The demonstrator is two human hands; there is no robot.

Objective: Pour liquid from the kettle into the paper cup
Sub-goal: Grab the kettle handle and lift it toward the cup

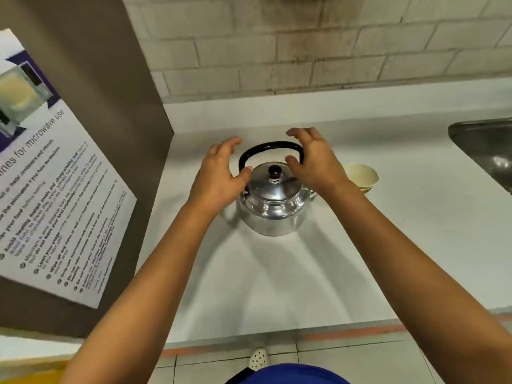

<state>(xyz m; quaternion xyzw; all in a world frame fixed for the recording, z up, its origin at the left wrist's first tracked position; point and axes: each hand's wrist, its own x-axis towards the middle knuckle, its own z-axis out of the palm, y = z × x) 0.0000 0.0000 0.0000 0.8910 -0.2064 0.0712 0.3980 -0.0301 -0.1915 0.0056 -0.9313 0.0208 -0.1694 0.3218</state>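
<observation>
A shiny steel kettle [273,206] with a black arched handle [270,146] and a dark lid knob stands upright on the white counter [277,273]. My left hand [219,173] hovers at its left side, fingers spread, thumb near the handle's left base. My right hand [313,159] is at the right side, fingers apart, thumb by the handle's right end. Neither hand is closed around anything. A cream paper cup [363,177] stands upright just right of the kettle, partly hidden behind my right wrist.
A steel sink [487,151] is set into the counter at the far right. A brown panel with a microwave-use poster [52,173] walls off the left side. A tiled wall [304,45] runs along the back. The counter's front edge lies near my body.
</observation>
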